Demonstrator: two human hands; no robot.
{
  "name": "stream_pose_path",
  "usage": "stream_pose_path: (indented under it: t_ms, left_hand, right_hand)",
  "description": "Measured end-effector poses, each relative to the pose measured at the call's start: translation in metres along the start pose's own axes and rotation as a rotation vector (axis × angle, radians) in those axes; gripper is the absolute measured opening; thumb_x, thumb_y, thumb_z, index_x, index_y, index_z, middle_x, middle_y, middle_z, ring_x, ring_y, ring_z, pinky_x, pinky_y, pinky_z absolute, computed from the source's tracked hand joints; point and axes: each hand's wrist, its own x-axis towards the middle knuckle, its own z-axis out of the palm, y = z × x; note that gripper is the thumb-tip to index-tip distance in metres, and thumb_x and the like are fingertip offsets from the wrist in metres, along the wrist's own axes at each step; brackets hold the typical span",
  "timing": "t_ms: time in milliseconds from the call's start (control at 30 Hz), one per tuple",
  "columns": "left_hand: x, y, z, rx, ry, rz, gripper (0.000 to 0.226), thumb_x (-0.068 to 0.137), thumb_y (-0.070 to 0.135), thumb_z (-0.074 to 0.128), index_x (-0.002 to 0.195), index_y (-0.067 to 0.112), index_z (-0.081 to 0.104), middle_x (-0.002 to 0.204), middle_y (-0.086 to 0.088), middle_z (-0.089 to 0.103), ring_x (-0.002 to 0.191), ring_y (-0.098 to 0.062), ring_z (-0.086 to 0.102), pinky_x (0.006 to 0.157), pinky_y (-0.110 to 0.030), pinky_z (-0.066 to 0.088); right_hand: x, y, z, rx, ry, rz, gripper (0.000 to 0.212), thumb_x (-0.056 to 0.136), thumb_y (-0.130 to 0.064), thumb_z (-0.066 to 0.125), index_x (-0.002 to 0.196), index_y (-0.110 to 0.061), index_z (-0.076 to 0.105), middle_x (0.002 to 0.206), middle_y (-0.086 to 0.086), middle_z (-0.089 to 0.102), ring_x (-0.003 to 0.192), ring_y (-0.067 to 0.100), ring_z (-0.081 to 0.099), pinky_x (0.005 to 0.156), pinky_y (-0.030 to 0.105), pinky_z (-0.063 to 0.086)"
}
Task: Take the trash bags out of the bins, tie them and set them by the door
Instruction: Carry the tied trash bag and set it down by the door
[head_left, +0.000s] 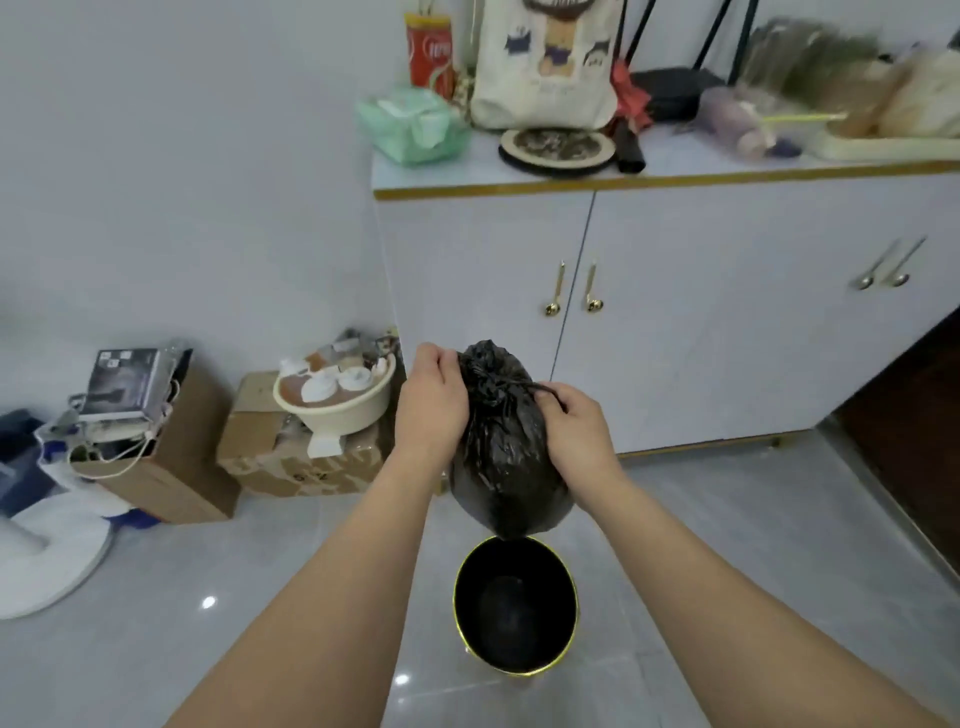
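A full black trash bag (506, 457) hangs in the air above a small round black bin (515, 605) with a gold rim, which stands on the grey tile floor with nothing visible inside. The bag's neck is gathered into a knot at the top. My left hand (431, 402) grips the neck on the left side. My right hand (574, 421) pinches a thin black strand of the bag pulled out to the right of the knot. No door is in sight.
A white cabinet (675, 322) with gold handles stands right behind the bag, its top crowded with a tote bag (545, 67), tissues and a red can. Cardboard boxes (301, 452) carrying a cream basin sit on the floor at left, next to a white fan base (47, 561).
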Motion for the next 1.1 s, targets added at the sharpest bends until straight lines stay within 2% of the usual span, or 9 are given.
stream_pose_path:
  t_ms: [133,233,300,400,700,800,900,1033,1100]
  left_hand:
    - [-0.004,0.174,-0.058,-0.041,0.02,0.097,0.026,0.103,0.032,0.034,0.095,0.012,0.048,0.077,0.005,0.053,0.07,-0.008,0.049,0.065,-0.034,0.033]
    - [-0.012,0.271,-0.095,-0.083,0.037,0.205,0.024,0.102,0.032,0.036,0.095,0.013,0.048,0.075,0.007,0.051,0.068,-0.004,0.047,0.058,-0.03,0.032]
    - [-0.016,0.309,-0.11,-0.113,0.047,0.271,0.022,0.102,0.031,0.038,0.094,0.013,0.048,0.074,0.007,0.051,0.067,-0.002,0.046,0.057,-0.021,0.033]
    - [-0.022,0.331,-0.118,-0.163,0.056,0.304,0.021,0.101,0.03,0.04,0.092,0.013,0.049,0.075,0.005,0.053,0.067,-0.007,0.048,0.059,-0.025,0.034]
    - [-0.071,0.362,-0.067,-0.241,-0.145,0.336,0.02,0.101,0.027,0.04,0.09,0.014,0.049,0.075,0.006,0.049,0.067,-0.008,0.045,0.061,-0.027,0.036]
    - [-0.105,0.382,-0.034,-0.379,-0.296,0.246,0.013,0.1,0.021,0.042,0.109,0.017,0.051,0.096,0.004,0.056,0.086,-0.008,0.053,0.077,-0.027,0.041]
    - [-0.144,0.4,0.008,-0.499,-0.426,0.161,0.022,0.097,0.018,0.049,0.118,0.022,0.047,0.12,0.002,0.055,0.108,-0.013,0.053,0.091,-0.028,0.039]
    - [-0.199,0.422,0.076,-0.445,-0.592,0.095,0.049,0.075,0.049,0.058,0.123,0.041,0.05,0.133,0.006,0.052,0.122,-0.018,0.051,0.104,-0.043,0.042]
    - [-0.237,0.437,0.114,-0.449,-0.716,0.072,0.051,0.082,0.046,0.057,0.131,0.033,0.05,0.135,0.003,0.053,0.12,-0.017,0.054,0.103,-0.04,0.044]
  right_hand:
    - [-0.014,-0.156,-0.084,0.013,0.04,-0.029,0.027,0.095,-0.028,0.05,0.095,-0.015,0.073,0.094,0.003,0.073,0.093,0.022,0.067,0.091,0.046,0.052]
    - [-0.029,-0.244,-0.125,0.027,0.081,-0.087,0.03,0.092,-0.032,0.05,0.083,-0.014,0.071,0.088,0.006,0.073,0.09,0.028,0.067,0.087,0.051,0.052]
    - [-0.037,-0.282,-0.143,0.056,0.118,-0.135,0.028,0.092,-0.032,0.05,0.08,-0.017,0.071,0.088,0.004,0.073,0.091,0.028,0.067,0.088,0.051,0.052]
    - [-0.05,-0.312,-0.16,0.096,0.2,-0.16,0.028,0.091,-0.033,0.05,0.086,-0.015,0.072,0.09,0.003,0.073,0.093,0.026,0.066,0.091,0.049,0.051]
    - [-0.098,-0.288,-0.225,0.181,0.391,-0.099,0.027,0.089,-0.034,0.053,0.086,-0.017,0.073,0.088,0.001,0.074,0.093,0.023,0.067,0.091,0.048,0.053]
    - [-0.121,-0.269,-0.27,0.226,0.494,-0.104,0.027,0.091,-0.033,0.051,0.084,-0.019,0.073,0.088,0.001,0.074,0.092,0.023,0.067,0.09,0.048,0.053]
    - [-0.147,-0.253,-0.325,0.224,0.622,-0.106,0.026,0.097,-0.025,0.048,0.092,-0.018,0.072,0.096,0.002,0.072,0.097,0.022,0.065,0.091,0.041,0.052]
    - [-0.183,-0.223,-0.411,0.21,0.727,-0.094,0.026,0.097,-0.027,0.048,0.093,-0.021,0.073,0.095,0.001,0.072,0.095,0.023,0.066,0.09,0.046,0.052]
    - [-0.204,-0.202,-0.456,0.184,0.784,-0.09,0.025,0.096,-0.027,0.048,0.092,-0.023,0.073,0.096,-0.003,0.072,0.095,0.019,0.066,0.091,0.045,0.052]
